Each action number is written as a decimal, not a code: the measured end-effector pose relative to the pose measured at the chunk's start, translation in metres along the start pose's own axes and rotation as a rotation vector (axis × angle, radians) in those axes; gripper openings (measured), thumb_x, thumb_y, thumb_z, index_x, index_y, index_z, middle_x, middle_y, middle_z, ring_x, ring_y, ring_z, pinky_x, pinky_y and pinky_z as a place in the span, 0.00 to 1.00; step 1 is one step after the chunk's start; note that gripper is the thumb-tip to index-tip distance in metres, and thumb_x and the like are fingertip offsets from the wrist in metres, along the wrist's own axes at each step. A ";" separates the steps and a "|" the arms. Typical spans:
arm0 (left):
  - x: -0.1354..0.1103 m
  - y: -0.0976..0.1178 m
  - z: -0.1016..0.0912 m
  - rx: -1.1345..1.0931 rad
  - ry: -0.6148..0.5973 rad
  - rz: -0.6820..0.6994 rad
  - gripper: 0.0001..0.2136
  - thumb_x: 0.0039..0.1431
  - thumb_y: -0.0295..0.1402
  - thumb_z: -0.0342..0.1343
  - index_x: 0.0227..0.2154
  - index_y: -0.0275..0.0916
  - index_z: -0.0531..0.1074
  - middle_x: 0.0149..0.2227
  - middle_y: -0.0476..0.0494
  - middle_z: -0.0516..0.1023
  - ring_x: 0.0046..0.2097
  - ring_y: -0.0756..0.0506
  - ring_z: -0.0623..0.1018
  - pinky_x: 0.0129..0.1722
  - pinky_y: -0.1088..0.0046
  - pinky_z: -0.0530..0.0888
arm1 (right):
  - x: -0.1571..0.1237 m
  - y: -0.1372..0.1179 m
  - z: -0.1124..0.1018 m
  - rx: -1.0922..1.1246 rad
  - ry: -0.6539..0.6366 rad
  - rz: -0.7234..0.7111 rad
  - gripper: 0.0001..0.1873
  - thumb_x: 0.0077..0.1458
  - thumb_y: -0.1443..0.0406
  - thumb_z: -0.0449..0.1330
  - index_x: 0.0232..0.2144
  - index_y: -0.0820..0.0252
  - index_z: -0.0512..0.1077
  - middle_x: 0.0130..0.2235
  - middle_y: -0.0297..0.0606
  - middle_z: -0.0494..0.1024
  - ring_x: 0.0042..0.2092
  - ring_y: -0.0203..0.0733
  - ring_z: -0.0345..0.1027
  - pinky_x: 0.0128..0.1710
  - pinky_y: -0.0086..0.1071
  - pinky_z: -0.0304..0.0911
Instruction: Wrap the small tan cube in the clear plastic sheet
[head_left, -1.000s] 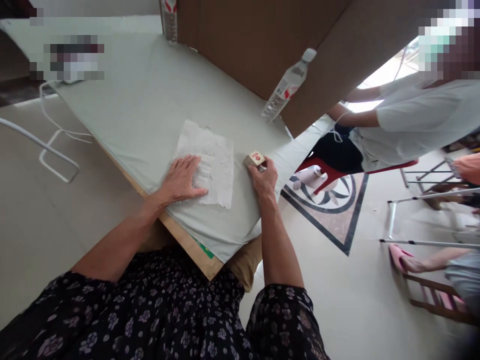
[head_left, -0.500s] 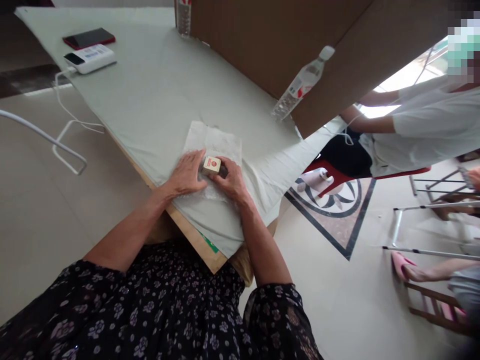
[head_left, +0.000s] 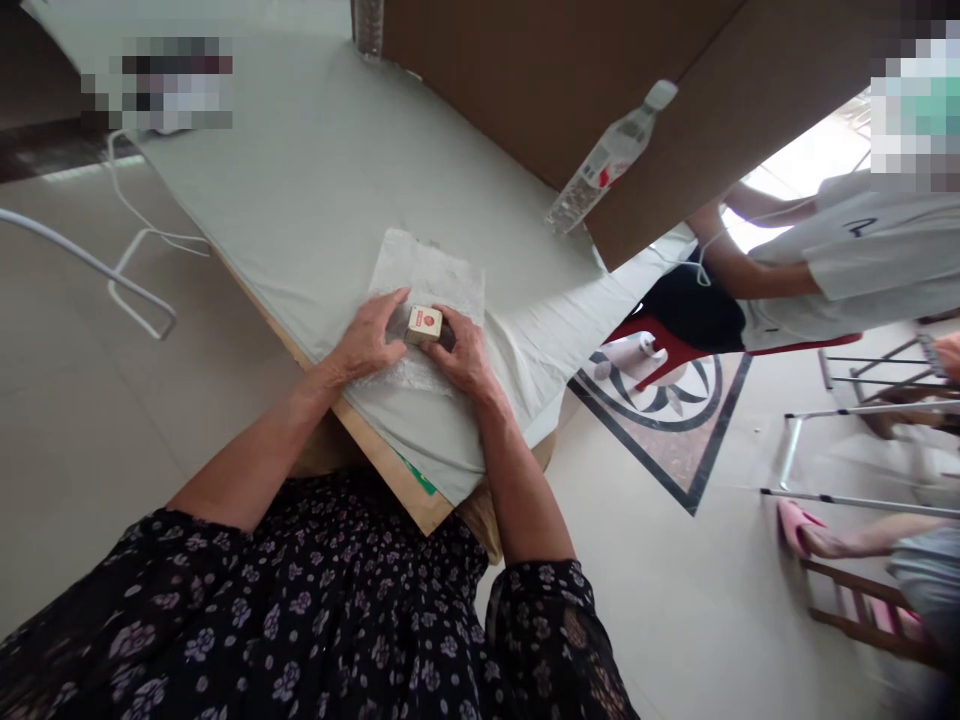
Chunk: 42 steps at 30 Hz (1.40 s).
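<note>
A small cream box [head_left: 424,322] with a red print on its top stands on a sheet of bubble wrap [head_left: 427,268] near the table's corner. My left hand [head_left: 371,340] is on the left of the box, thumb and fingers apart, with a slight gap to it. On the other side, my right hand [head_left: 463,352] has its thumb and forefinger at the right side of the box, gripping it. The remaining right fingers are curled and partly hidden.
A clear plastic bottle [head_left: 611,160] leans before a large brown cardboard panel [head_left: 540,90]. Another bottle [head_left: 369,30] stands farther back. A white cable [head_left: 142,215] hangs off the table's left edge. At right, a person in a white shirt [head_left: 885,260] sits on a red chair [head_left: 679,355].
My left hand has drawn slightly away from the box, so more of the box shows. My right hand remains at its right side.
</note>
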<state>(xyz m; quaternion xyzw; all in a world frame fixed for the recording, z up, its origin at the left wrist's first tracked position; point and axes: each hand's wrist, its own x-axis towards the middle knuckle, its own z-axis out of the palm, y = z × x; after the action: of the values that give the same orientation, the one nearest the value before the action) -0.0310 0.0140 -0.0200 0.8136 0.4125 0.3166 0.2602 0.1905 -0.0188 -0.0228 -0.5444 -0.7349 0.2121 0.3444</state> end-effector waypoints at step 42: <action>0.019 0.044 -0.029 -0.182 0.015 -0.203 0.09 0.56 0.41 0.62 0.30 0.40 0.75 0.54 0.39 0.83 0.51 0.39 0.81 0.55 0.60 0.75 | 0.003 -0.049 -0.034 -0.144 0.102 -0.032 0.10 0.69 0.59 0.57 0.34 0.53 0.73 0.52 0.43 0.82 0.54 0.49 0.76 0.54 0.44 0.67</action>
<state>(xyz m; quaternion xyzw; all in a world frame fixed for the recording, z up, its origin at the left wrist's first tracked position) -0.0208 0.0114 0.0354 0.7383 0.4640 0.3308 0.3608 0.1833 -0.0337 0.0344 -0.5658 -0.7385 0.1253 0.3448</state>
